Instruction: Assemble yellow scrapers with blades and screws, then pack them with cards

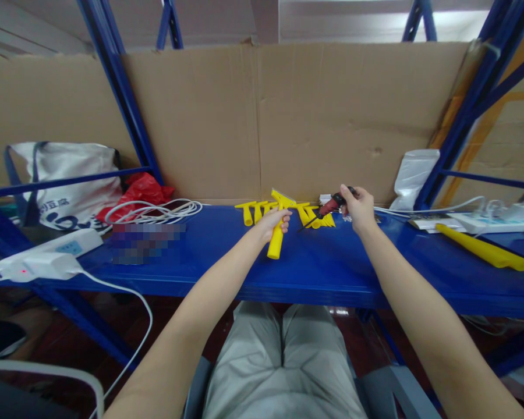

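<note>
My left hand (274,224) is closed around a yellow scraper (275,245), its handle pointing down toward me and its wide head tilted up and away. In my right hand (358,207) is a screwdriver (329,206) with a red and black handle. Its dark shaft slants down to the left, and the tip is apart from the scraper. Behind my hands, several more yellow scrapers (247,215) lie in a row on the blue shelf (218,256), some of them partly hidden by my left hand and the screwdriver.
A long yellow piece (484,249) lies at the right beside a white power strip (493,222). A clear plastic bag (414,177) leans near the blue post. At left are a coiled white cable (157,212), a red bag (142,191), a cloth bag (74,180) and another power strip (74,244). Cardboard (192,122) stands behind.
</note>
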Motion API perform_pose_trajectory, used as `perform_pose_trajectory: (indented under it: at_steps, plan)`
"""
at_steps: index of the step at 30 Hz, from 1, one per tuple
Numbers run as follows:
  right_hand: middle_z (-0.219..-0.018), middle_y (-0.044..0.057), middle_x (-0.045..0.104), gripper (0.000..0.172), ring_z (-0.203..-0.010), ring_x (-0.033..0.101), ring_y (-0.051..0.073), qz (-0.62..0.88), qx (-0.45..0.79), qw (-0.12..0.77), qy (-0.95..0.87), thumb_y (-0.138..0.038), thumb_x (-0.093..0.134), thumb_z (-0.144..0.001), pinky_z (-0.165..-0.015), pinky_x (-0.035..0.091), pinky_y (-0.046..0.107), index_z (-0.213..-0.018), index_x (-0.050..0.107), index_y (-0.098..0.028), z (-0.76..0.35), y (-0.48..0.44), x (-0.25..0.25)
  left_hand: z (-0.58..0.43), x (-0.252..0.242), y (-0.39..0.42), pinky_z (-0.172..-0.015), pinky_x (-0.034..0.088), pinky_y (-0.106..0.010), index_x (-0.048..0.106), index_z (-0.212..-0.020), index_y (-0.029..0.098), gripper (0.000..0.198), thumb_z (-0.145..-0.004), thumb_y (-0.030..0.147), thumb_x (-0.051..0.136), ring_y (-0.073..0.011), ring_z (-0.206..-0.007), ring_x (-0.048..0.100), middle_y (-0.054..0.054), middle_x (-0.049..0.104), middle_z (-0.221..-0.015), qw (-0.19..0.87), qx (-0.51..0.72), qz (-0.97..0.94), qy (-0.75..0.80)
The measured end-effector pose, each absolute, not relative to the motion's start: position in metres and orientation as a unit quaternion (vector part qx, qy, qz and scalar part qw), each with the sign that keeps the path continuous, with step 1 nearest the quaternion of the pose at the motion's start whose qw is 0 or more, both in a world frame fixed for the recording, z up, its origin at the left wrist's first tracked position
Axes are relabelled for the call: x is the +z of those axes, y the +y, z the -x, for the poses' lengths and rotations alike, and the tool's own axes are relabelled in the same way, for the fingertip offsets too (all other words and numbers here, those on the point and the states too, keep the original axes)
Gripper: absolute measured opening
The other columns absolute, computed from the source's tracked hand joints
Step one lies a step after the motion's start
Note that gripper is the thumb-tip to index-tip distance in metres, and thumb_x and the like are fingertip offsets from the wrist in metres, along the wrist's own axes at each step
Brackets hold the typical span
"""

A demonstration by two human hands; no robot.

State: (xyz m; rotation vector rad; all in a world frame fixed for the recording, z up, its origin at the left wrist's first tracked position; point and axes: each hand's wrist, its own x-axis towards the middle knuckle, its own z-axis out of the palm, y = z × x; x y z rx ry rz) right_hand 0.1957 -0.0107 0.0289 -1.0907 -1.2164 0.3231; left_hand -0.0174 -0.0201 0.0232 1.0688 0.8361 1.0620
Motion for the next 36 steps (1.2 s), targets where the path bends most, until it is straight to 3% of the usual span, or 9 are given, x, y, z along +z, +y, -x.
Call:
perform_pose_trajectory:
  at_steps: [10,20,36]
  plan:
    - [-0.050,-0.005,0.045,0.048,-0.040,0.047,0.013,0.468,0.085,0.768,-0.429,-0.071,0.045,-0.076,-0.037,0.038,0.026,-0.075,0.045,-0.023,-0.209,-0.007,0.033,0.018,0.017,-0.018,-0.033,0.019,-0.015,0.033,-0.070,0.021,0.025,-0.083,0.003,0.044,-0.0030,-0.028,0.029,0.011,0.036,-0.043,0.667,0.405,-0.480,0.401]
    - [-0.058,-0.002,0.049,0.055,-0.044,0.050,0.014,0.453,0.111,0.776,-0.425,-0.079,0.038,-0.072,-0.037,0.038,0.027,-0.076,0.042,-0.024,-0.215,0.008,0.023,0.019,0.016,-0.016,-0.033,0.019,-0.014,0.034,-0.071,0.021,0.024,-0.081,0.005,0.050,-0.0020,-0.029,0.029,0.012,0.037,-0.045,0.685,0.383,-0.485,0.387]
    - [-0.057,-0.004,0.050,0.045,-0.039,0.047,0.012,0.419,0.130,0.807,-0.395,-0.068,0.048,-0.076,-0.036,0.038,0.027,-0.078,0.046,-0.023,-0.214,0.002,0.027,0.019,0.020,-0.020,-0.032,0.018,-0.014,0.033,-0.070,0.021,0.025,-0.085,0.004,0.043,-0.0016,-0.028,0.028,0.011,0.036,-0.043,0.687,0.384,-0.482,0.385]
